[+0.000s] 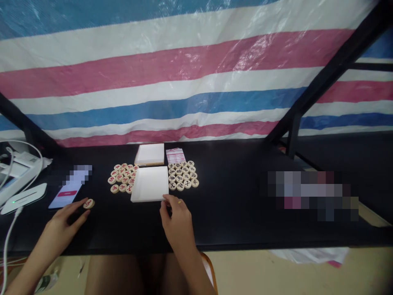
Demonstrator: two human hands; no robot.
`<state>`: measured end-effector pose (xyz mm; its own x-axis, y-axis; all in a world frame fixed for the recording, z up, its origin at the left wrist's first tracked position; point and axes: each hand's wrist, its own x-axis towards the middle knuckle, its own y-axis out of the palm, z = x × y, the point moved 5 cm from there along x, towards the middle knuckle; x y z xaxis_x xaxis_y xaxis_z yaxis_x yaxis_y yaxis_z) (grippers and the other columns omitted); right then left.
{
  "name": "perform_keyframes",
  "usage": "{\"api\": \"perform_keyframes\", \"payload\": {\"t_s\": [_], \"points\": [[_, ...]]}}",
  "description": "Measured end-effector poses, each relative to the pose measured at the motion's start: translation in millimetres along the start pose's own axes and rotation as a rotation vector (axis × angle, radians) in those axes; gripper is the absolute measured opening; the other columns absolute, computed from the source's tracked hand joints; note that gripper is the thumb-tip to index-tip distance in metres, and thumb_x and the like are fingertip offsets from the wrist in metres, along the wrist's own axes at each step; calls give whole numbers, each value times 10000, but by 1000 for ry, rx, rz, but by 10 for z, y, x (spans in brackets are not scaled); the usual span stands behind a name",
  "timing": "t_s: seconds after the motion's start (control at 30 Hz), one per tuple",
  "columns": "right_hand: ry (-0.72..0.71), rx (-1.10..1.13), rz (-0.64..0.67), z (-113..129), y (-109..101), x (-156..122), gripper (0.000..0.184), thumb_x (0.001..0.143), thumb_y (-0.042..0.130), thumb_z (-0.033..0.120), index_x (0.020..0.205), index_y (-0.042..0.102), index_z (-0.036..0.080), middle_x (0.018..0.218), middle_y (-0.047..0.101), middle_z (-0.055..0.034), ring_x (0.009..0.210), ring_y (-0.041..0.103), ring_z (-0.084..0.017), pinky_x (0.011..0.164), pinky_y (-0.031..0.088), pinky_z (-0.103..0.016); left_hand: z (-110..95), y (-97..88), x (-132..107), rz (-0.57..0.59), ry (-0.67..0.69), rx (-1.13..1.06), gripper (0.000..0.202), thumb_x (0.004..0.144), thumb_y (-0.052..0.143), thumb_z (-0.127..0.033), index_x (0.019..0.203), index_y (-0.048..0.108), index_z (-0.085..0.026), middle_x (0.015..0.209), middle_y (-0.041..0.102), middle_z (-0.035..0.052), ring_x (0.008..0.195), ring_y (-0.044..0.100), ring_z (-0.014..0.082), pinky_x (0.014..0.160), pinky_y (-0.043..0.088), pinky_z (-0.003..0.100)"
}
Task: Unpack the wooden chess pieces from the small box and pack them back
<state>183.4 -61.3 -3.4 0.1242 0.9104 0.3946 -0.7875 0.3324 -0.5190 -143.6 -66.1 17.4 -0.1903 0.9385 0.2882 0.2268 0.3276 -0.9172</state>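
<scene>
Thumb and fingertips of the person's left hand (59, 225) are pinching a single round piece (89, 203) with a red mark, just beside the near end of a phone (65, 198); whether the piece is resting on the black table (233, 205) is hard to tell. The right hand (179, 221) is touching the near right corner of a white tray (150, 184) with bent fingers, though the view is not showing whether they are pressing together on its edge. Red-marked pieces (119, 178) are lying to the tray's left, some partly hidden by it, and black-marked pieces (179, 178) are sitting close together to its right. Behind it, a second tray (150, 154) is standing near a sheet of paper (175, 156) with red lines. A striped sheet (184, 98) is hanging beyond the table.
</scene>
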Motion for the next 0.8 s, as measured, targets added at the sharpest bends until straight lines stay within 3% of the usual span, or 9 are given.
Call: {"api": "perform_keyframes", "payload": {"t_s": [0.1, 0.23, 0.33, 0.6, 0.8], "points": [[-4, -13, 1, -2, 3, -1, 204, 854, 458, 181, 958, 633, 183, 813, 650, -60, 779, 586, -196, 721, 466, -310, 20, 48, 1, 51, 16, -75, 415, 713, 501, -583, 1039, 599, -346, 1060, 688, -28, 914, 645, 219, 783, 517, 321], [-8, -15, 26, -14, 5, -4, 220, 855, 450, 179, 975, 634, 166, 816, 655, -64, 780, 588, -198, 723, 465, -313, 25, 51, 44, 84, -35, -74, 558, 688, 468, -649, 1027, 644, -241, 1009, 692, 38, 744, 638, 189, 643, 505, 268], [12, 2, 48, -41, 8, -11, 231, 854, 449, 189, 983, 639, 162, 851, 667, -71, 807, 593, -204, 738, 465, -316, -57, 43, 82, 121, -48, -75, 581, 708, 462, -640, 1035, 654, -200, 915, 700, 39, 628, 599, 152, 616, 485, 250], [35, 24, 60, -45, 25, -7, 236, 846, 444, 202, 951, 653, 169, 822, 669, -63, 774, 603, -193, 708, 457, -292, -78, 68, 168, 61, 10, -181, 458, 723, 499, -600, 874, 661, -200, 820, 703, 42, 684, 629, 181, 629, 489, 245], [34, 15, 74, -38, 43, 11, 248, 842, 434, 210, 942, 656, 162, 800, 661, -59, 763, 601, -193, 715, 445, -288, -203, 169, 294, 102, 137, -256, 466, 752, 477, -548, 980, 679, -196, 924, 701, 66, 752, 627, 206, 718, 500, 296]]}}
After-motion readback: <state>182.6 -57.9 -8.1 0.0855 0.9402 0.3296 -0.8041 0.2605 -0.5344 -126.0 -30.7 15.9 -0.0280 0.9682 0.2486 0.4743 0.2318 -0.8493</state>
